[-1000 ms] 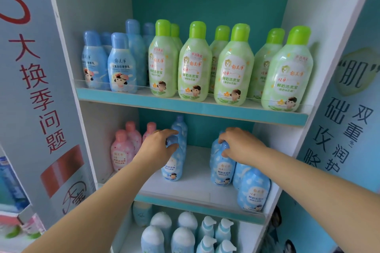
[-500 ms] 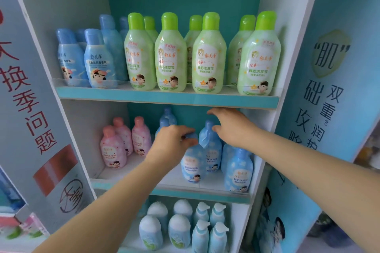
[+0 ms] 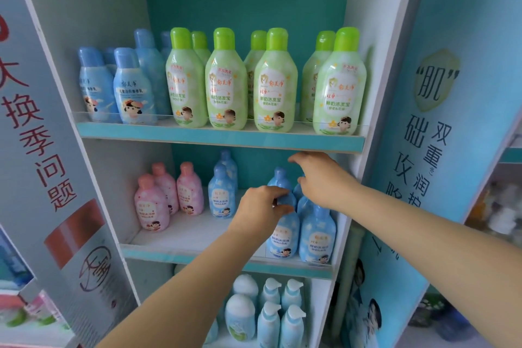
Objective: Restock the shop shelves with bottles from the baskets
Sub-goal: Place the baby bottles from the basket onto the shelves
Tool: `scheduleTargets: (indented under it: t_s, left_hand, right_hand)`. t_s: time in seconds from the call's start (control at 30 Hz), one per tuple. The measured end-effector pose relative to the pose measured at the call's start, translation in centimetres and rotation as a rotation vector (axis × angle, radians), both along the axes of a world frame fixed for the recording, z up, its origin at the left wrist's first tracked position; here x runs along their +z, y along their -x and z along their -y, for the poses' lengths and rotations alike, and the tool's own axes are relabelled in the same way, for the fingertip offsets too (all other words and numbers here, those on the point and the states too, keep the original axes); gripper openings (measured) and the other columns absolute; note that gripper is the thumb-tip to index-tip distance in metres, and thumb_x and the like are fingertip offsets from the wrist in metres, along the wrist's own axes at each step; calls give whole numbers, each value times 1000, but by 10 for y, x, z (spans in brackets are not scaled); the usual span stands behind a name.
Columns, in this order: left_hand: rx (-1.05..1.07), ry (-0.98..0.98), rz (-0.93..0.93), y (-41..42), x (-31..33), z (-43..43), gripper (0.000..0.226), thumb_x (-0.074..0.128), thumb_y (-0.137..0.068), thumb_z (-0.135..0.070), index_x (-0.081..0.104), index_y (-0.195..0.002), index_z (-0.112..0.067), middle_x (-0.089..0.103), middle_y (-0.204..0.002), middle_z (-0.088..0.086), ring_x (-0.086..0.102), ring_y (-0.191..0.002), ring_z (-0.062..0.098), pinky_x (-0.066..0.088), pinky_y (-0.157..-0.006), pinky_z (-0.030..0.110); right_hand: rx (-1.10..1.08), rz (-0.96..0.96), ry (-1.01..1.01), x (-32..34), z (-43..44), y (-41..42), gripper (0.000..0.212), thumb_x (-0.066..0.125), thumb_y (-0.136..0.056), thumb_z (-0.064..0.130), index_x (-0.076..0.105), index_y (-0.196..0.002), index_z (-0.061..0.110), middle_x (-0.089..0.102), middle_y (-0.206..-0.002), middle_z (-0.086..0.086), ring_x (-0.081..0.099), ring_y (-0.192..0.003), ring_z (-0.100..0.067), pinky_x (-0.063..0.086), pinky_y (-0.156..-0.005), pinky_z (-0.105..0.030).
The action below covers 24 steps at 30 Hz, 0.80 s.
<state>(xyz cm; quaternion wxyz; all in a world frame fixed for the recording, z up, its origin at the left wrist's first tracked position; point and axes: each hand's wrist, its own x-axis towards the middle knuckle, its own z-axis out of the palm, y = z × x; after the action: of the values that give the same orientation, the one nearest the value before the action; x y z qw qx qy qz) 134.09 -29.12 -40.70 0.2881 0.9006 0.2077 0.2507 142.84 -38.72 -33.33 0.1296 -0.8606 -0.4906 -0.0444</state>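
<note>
Printed side panels (image 3: 42, 150) flanking the unit

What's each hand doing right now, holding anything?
Left hand: closed around the cap of a blue bottle on the middle shelf.
Right hand: open, fingers spread over the rear blue bottles, gripping nothing.

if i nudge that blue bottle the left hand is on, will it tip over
Probably yes: the blue bottle is tall with a narrow neck, so a push near the cap, where the left hand sits, likely tips it. Its neighbour bottle stands close and may stop it. Glossy plastic looks slippery.
</note>
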Motion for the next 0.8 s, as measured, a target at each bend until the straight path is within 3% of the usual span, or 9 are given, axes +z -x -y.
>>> scheduleTargets:
  t_s: [0.07,0.13,0.43,0.57,0.8]
  left_hand:
    - [-11,-14,-30,5,0,-2,48,69,-82,-25,56,-128,-18,64,-120,7,58,-108,21,42,-96,30]
    - [24,-37,-43,17,-2,-7,55,67,-84,-28,49,-135,-20,59,-129,3,53,-118,19,37,-96,23]
    - [286,49,-139,149,-46,-55,33,68,-83,-29,68,-113,-16,68,-113,-2,63,-98,10,41,-86,15]
    - [376,99,-224,216,-84,-59,28,66,-84,-28,70,-108,-14,70,-107,-2,60,-85,7,42,-82,15]
    - [426,233,-426,301,-179,-56,20,67,-84,-24,73,-101,-14,72,-99,2,61,-82,11,44,-81,21]
  right_hand:
    - [10,2,-15,-1,-1,3,49,47,-92,3,41,-140,13,41,-145,-7,40,-131,-24,36,-103,-32]
    - [33,8,-50,-2,-2,8,49,49,-91,4,42,-139,13,43,-143,-7,40,-131,-24,36,-103,-32]
    - [351,-59,-109,-49,-28,84,44,52,-90,8,49,-133,13,50,-132,-6,46,-123,-24,33,-103,-32]
    - [442,-212,-9,-117,-43,130,45,53,-89,9,48,-134,13,49,-135,-5,47,-123,-23,34,-105,-30]
    - [447,-447,312,-271,-56,184,48,55,-90,11,45,-137,13,47,-137,-7,44,-126,-23,33,-104,-28]
